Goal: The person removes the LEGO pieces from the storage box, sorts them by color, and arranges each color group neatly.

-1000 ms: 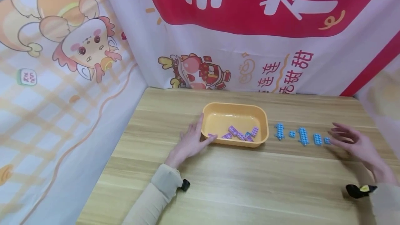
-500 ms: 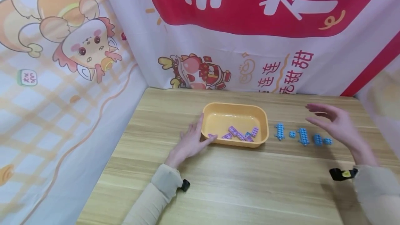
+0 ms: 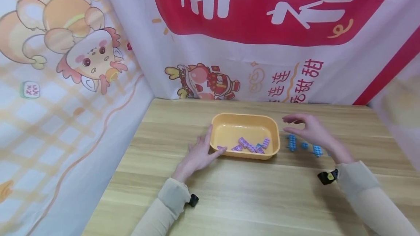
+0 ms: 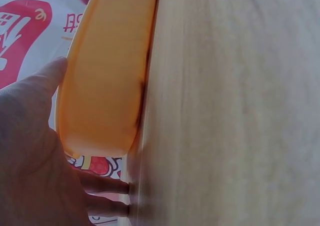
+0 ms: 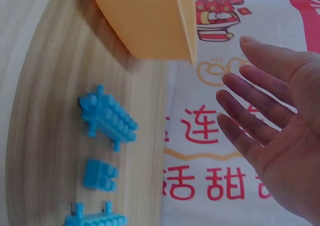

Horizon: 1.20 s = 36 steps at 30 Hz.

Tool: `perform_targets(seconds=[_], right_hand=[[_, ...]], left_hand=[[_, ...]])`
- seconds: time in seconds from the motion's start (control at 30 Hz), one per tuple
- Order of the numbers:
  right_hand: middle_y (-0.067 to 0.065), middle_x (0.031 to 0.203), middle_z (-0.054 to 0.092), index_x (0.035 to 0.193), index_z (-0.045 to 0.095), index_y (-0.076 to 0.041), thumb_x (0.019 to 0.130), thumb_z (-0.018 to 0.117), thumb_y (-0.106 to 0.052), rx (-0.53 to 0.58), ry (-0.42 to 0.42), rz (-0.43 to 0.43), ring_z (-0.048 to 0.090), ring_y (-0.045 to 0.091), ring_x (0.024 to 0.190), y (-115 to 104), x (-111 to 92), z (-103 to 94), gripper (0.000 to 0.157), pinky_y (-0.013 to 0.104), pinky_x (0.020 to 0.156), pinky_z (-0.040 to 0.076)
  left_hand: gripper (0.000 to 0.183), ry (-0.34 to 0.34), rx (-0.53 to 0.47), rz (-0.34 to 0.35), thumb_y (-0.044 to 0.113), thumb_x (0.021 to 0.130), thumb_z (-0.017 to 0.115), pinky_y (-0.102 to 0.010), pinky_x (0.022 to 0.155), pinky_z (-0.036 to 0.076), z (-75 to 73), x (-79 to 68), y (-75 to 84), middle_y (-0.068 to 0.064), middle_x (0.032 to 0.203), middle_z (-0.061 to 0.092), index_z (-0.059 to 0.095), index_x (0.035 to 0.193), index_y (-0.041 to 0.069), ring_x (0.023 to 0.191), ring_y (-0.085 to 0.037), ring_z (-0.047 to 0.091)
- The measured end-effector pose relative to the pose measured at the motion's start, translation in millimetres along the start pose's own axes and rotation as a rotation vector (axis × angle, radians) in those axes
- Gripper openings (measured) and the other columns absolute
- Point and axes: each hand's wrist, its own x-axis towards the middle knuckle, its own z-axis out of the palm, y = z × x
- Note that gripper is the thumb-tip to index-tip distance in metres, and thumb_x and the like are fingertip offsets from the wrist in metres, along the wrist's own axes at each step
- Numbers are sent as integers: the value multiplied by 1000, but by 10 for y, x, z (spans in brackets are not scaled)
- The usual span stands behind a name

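Observation:
My left hand (image 3: 197,157) rests against the left end of a yellow plastic box (image 3: 251,155), its thumb at the front rim and its other fingers along the outside. In the left wrist view, the thumb touches the rim of the box (image 4: 105,80). Several purple building bricks (image 3: 243,142) and a blue one (image 3: 258,146) lie inside. My right hand (image 3: 310,130) hovers, empty and with fingers spread, by the box's right end. Beneath it are a long blue brick with side pegs (image 3: 291,143), a small blue brick (image 3: 304,145) and another pegged brick (image 3: 317,150).
The wooden table (image 3: 242,196) runs back to a white cloth backdrop (image 3: 256,61) with red print. A printed cloth also hangs along the left side (image 3: 78,134). The right forearm hides most of the blue bricks at the row's right end.
My right hand has moved left, from the right end of the blue row to beside the box. The left hand stays at the box. The head view has tilted slightly.

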Motion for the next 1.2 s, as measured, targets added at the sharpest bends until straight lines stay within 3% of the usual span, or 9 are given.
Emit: perform_targets(seconds=[0.1, 0.43, 0.67, 0.77, 0.93, 1.2], right_hand=[[24, 136, 76, 138, 71, 1, 104, 78, -18, -4, -8, -21, 69, 44, 127, 3, 54, 58, 40, 67, 112, 55], [23, 129, 78, 130, 76, 3, 97, 81, -3, -91, -60, -87, 72, 43, 120, -32, 128, 251, 34, 66, 108, 58], [20, 122, 79, 112, 82, -2, 89, 88, -3, -274, -37, -205, 69, 45, 122, -174, 248, 331, 25, 68, 111, 54], [18, 115, 81, 108, 83, -2, 86, 90, -4, -324, -36, -233, 72, 42, 114, -271, 309, 405, 23, 65, 107, 58], [12, 106, 83, 103, 84, -4, 85, 92, -4, -374, -102, -250, 75, 33, 102, -383, 388, 573, 20, 54, 95, 65], [11, 102, 81, 92, 85, -7, 79, 91, 2, -432, -181, -301, 72, 32, 101, -442, 430, 707, 18, 54, 97, 64]], left_hand=[[113, 0, 0, 1, 88, 97, 51, -78, 135, 3, -13, 3, 11, -17, 185, 15, -15, 175, 40, 172, -47, 13], [114, -14, 32, 25, 90, 97, 47, -84, 131, 7, -3, 12, -2, -19, 184, 15, -20, 174, 37, 169, -51, 15], [114, -6, 20, 24, 89, 97, 48, -83, 131, 5, -8, 5, -9, -18, 185, 14, -18, 175, 38, 170, -51, 15], [114, -4, 23, 26, 89, 97, 49, -83, 131, 5, -17, 2, -13, -19, 184, 15, -18, 174, 39, 169, -52, 15], [113, -7, 29, 25, 87, 98, 50, -84, 131, 6, -20, -5, -20, -20, 184, 15, -18, 174, 39, 169, -53, 16], [114, -4, 41, 24, 89, 97, 48, -84, 130, 8, -33, -22, -12, -22, 183, 17, -15, 176, 35, 169, -53, 18]])
